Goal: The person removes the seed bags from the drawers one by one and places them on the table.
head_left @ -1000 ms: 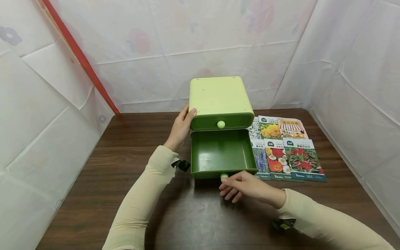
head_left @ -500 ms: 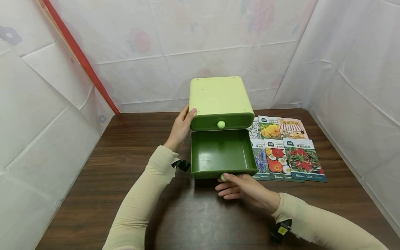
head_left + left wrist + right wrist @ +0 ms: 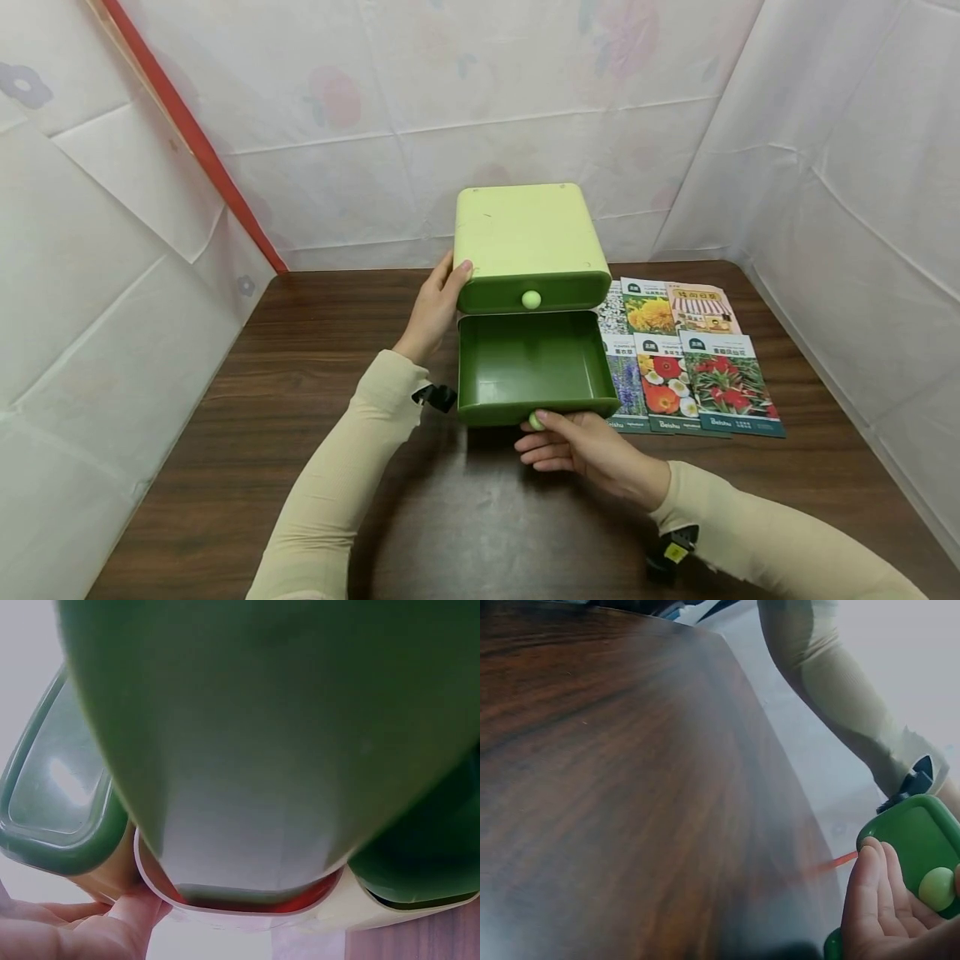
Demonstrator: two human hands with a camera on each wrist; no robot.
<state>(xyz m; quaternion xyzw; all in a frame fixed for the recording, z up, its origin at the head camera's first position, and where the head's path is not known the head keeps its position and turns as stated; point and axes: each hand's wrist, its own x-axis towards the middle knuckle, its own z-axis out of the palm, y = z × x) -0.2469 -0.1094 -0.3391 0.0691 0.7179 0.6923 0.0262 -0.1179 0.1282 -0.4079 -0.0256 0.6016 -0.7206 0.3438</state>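
A pale green drawer cabinet (image 3: 528, 225) stands on the table. Its top drawer (image 3: 483, 295) is closed, while the green drawer (image 3: 532, 367) below is pulled out with nothing in it. My left hand (image 3: 432, 312) rests against the cabinet's left side, thumb at the front upper corner. My right hand (image 3: 596, 454) is at the pulled-out drawer's front, its thumb touching the round knob (image 3: 535, 421). In the right wrist view the other fingers (image 3: 866, 892) extend straight, apart from the knob. The left wrist view shows another green drawer (image 3: 427, 847) beneath the pulled-out one.
Several flower seed packets (image 3: 663, 379) lie to the cabinet's right, overlapping, some partly hidden behind it. The wooden table (image 3: 330, 333) has patterned white sheeting (image 3: 390, 150) behind and at both sides. A red strip (image 3: 195, 137) runs down the left sheet.
My right hand has shifted from pinching the knob to touching it with the thumb, other fingers straighter. The drawer front has moved very slightly inward. My left hand stays put.
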